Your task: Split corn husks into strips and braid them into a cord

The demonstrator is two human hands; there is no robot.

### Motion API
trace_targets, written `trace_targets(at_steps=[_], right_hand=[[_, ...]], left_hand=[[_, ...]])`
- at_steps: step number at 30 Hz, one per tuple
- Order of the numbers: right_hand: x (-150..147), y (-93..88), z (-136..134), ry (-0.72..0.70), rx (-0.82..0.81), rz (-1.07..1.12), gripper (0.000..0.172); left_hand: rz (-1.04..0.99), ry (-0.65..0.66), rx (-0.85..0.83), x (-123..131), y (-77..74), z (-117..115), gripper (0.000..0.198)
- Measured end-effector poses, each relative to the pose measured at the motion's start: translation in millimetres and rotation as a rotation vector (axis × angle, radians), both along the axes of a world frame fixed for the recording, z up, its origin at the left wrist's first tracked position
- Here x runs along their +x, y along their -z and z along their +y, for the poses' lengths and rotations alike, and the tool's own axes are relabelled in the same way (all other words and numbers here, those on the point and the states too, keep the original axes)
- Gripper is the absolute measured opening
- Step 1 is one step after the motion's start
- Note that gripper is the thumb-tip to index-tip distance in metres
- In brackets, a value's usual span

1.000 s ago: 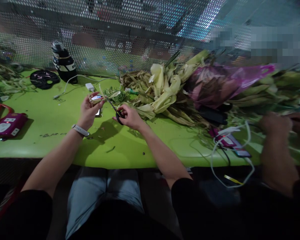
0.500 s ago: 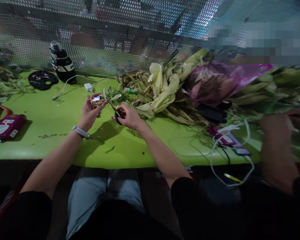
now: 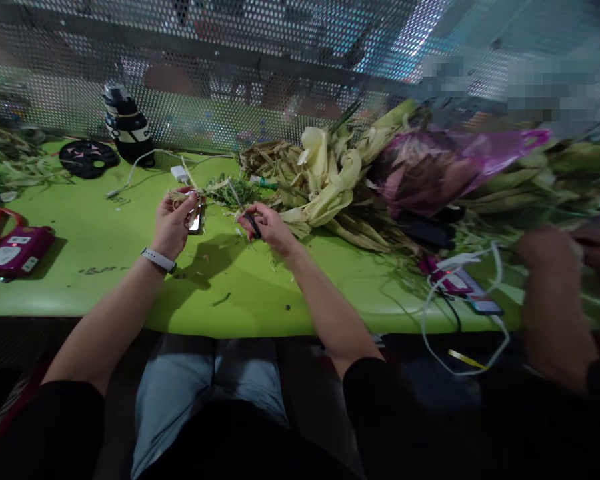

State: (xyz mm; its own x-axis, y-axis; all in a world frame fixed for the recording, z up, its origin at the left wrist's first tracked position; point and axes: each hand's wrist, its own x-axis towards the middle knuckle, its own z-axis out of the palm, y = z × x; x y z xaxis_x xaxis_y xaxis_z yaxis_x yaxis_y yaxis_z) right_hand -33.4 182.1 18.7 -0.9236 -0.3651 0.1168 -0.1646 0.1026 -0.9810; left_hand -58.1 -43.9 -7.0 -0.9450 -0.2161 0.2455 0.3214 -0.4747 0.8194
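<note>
My left hand, with a white watch band on the wrist, grips a small coil of dried leaf strip above the green table. A phone lies just under that hand. My right hand holds black-handled scissors with the blades pointing up and left, toward a heap of green trimmings. The two hands are about a hand's width apart.
A big pile of pale corn husks and a purple plastic bag fill the table's right half. Another person's hands work at the far right. A black bottle, a black disc, a charger with cable and a magenta power strip lie left.
My right hand has drawn the scissors away from the strip and lifted slightly right. My left hand has pulled the coil a little left and turned it.
</note>
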Motion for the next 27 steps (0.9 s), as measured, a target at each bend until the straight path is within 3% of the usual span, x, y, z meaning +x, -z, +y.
trace_targets(at_steps=[6, 13, 27], right_hand=[[10, -5.8, -3, -0.144, 0.101, -0.072, 0.05], [12, -7.6, -10, -0.105, 0.137, -0.077, 0.052], [9, -0.3, -12, -0.106, 0.069, -0.058, 0.057]], left_hand=[[0.018, 0.019, 0.007, 1, 0.1, 0, 0.028], [-0.017, 0.117, -0.041, 13, -4.1, 11, 0.031], [-0.04, 0.142, -0.073, 19, -5.9, 16, 0.027]])
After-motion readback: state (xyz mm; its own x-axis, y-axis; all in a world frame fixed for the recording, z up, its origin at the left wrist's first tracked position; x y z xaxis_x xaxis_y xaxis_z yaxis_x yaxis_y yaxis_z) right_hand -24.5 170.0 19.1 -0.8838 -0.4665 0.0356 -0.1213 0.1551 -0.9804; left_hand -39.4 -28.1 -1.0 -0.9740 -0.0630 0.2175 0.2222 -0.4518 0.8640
